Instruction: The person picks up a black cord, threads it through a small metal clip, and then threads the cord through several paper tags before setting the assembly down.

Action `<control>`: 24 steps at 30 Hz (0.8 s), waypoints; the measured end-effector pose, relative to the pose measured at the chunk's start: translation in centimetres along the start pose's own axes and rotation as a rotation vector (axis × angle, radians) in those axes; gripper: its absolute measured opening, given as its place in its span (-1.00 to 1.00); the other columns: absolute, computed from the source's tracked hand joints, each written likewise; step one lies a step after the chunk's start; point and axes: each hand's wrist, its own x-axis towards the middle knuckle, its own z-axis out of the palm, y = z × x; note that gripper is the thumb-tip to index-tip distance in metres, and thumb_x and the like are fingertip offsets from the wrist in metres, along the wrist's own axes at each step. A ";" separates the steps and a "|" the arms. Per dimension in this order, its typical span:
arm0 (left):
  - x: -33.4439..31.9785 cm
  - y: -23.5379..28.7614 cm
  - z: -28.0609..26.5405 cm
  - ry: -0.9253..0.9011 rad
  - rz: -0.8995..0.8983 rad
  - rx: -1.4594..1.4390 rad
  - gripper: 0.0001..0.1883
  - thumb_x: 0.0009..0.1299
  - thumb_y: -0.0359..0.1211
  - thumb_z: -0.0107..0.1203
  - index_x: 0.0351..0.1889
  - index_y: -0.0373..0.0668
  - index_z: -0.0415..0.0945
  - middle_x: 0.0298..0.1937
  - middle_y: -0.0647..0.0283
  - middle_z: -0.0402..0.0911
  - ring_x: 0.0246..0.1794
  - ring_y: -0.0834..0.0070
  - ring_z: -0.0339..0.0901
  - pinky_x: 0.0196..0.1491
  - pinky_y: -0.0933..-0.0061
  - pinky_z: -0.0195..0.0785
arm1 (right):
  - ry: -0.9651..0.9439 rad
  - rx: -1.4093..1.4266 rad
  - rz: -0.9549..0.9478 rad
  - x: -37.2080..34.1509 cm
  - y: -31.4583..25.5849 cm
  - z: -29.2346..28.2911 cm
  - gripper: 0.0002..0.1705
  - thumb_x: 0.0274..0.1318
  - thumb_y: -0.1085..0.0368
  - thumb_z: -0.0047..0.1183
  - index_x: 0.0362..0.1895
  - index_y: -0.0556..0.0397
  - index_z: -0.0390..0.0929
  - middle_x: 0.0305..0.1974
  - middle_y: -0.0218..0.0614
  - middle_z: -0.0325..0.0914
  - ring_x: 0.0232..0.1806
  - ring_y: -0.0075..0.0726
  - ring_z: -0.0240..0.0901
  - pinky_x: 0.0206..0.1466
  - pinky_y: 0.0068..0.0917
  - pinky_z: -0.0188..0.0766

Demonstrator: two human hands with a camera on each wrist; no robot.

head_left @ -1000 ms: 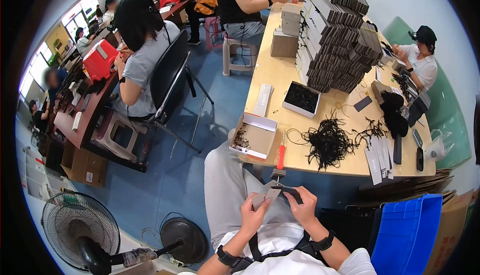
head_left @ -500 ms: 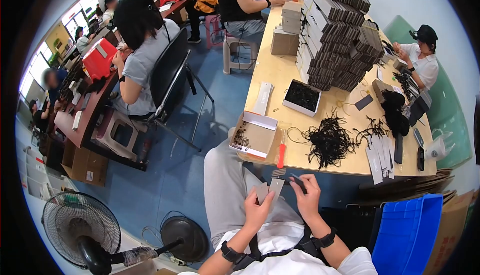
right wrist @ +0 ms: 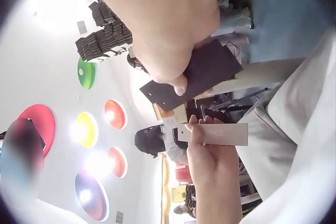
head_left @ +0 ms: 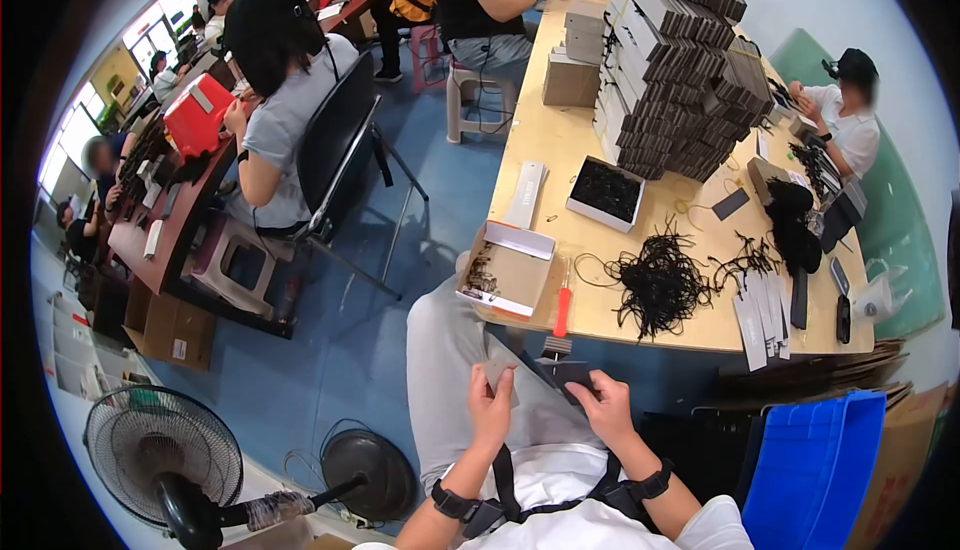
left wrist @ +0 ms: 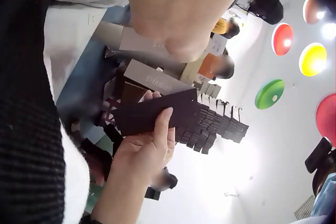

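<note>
My left hand (head_left: 490, 408) grips a light grey hang tag (right wrist: 220, 133) with pale lettering, its thumb laid along the card. To its right, my right hand (head_left: 606, 408) pinches a black hang tag (right wrist: 197, 77) with small holes at one end. In the left wrist view, the right thumb presses flat on the black tag's face. Both hands are over the lap, apart from each other. Just beyond them, a small striped stack of cards (head_left: 556, 347) shows below the table edge.
On the wooden table (head_left: 600, 325) lie a heap of black cords (head_left: 655, 282), an open box (head_left: 520, 300), a red-handled tool (head_left: 562, 312), loose grey tags (head_left: 752, 325) and tall card stacks (head_left: 660, 100). A blue crate (head_left: 810, 470) stands right, a fan (head_left: 160, 450) left.
The hands, close together a second ago, have moved apart. The left hand has shifted left with its grey tag; the black tag in the right hand has turned flatter.
</note>
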 end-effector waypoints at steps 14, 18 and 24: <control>-1.4 2.8 2.8 -0.262 -0.149 -0.016 -0.78 0.27 -0.40 0.25 -0.18 -0.31 0.59 -0.34 0.32 0.61 -0.39 0.68 0.51 -0.35 0.67 0.37 | 0.311 0.258 0.075 0.4 1.2 0.6 -0.92 0.00 0.54 0.17 -0.37 0.27 0.53 -0.37 -0.28 0.61 -0.39 -0.57 0.50 -0.34 -0.61 0.41; -0.6 3.1 3.3 -0.240 -0.139 -0.027 -0.77 0.26 -0.41 0.24 -0.17 -0.32 0.55 -0.33 0.31 0.59 -0.33 0.67 0.52 -0.35 0.66 0.39 | 0.263 -0.133 -0.272 0.6 -0.4 -1.3 -0.89 -0.12 0.51 0.19 -0.45 0.20 0.51 -0.47 -0.24 0.51 -0.44 -0.14 0.46 -0.42 -0.42 0.39; 0.7 2.3 2.1 -0.219 -0.124 -0.186 -0.86 0.35 -0.54 0.06 -0.14 -0.31 0.44 -0.14 0.20 0.54 -0.10 0.56 0.50 0.03 0.57 0.34 | -0.057 -0.389 -0.367 1.1 -1.6 -0.7 -0.82 -0.07 0.34 0.21 -0.49 0.17 0.49 -0.53 -0.18 0.46 -0.48 -0.06 0.42 -0.47 -0.28 0.37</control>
